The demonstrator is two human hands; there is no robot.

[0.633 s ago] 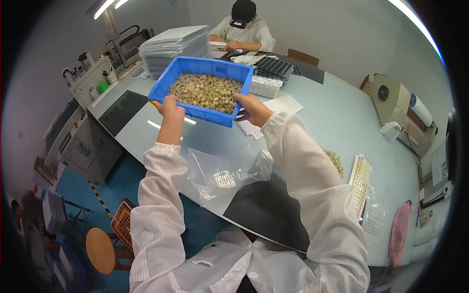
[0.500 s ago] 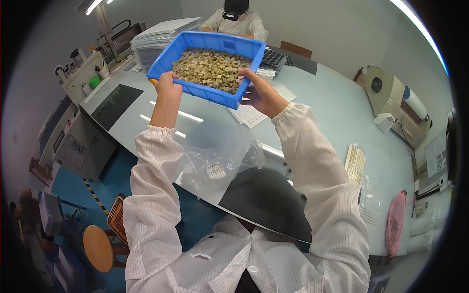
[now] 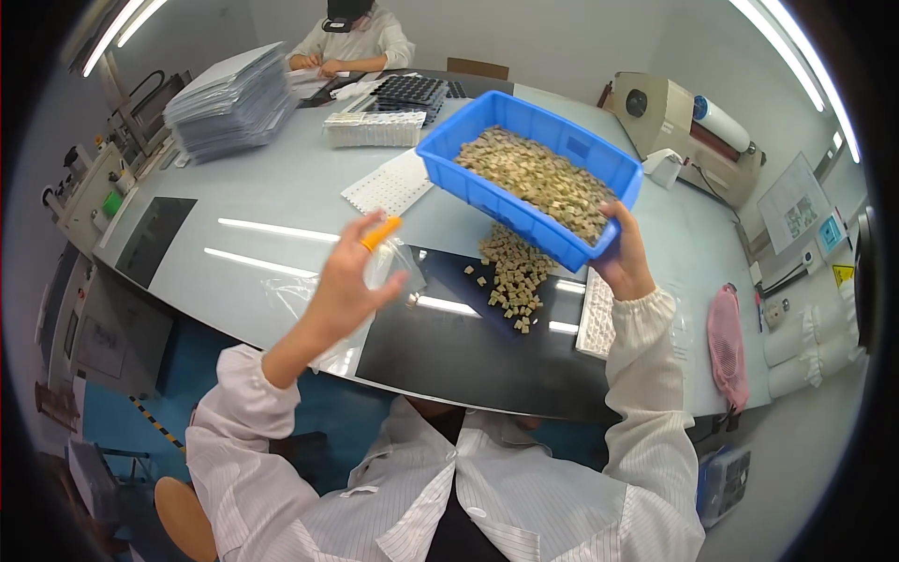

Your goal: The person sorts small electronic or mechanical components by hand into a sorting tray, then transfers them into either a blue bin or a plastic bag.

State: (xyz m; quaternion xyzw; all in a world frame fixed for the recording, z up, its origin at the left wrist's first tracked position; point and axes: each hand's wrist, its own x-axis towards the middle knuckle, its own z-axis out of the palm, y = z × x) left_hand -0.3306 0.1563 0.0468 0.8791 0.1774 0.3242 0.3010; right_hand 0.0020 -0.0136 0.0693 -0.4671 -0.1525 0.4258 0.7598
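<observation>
A blue plastic bin [image 3: 506, 203] filled with small tan square pieces [image 3: 534, 173] is held above the table, tilted down toward the right. My right hand [image 3: 626, 258] grips it by its near right corner. Below the bin, a loose pile of the same pieces [image 3: 515, 272] lies on a glossy black mat [image 3: 440, 351]; part of the pile is hidden by the bin. My left hand [image 3: 342, 286] is in the air to the left, off the bin, fingers apart and holding nothing. An orange finger cot [image 3: 381, 233] covers one of its fingers.
Clear plastic bags [image 3: 290, 300] lie behind my left hand. A white perforated sheet [image 3: 389, 183], a white tray [image 3: 596, 318], black trays [image 3: 407, 91] and a tall stack of sheets [image 3: 229, 103] rest on the table. A co-worker [image 3: 370, 42] sits across; a machine [image 3: 655, 112] stands far right.
My left hand has let go of the bin and drawn back to the left. The bin has turned, its right end lower. A pile of pieces now shows on the black mat.
</observation>
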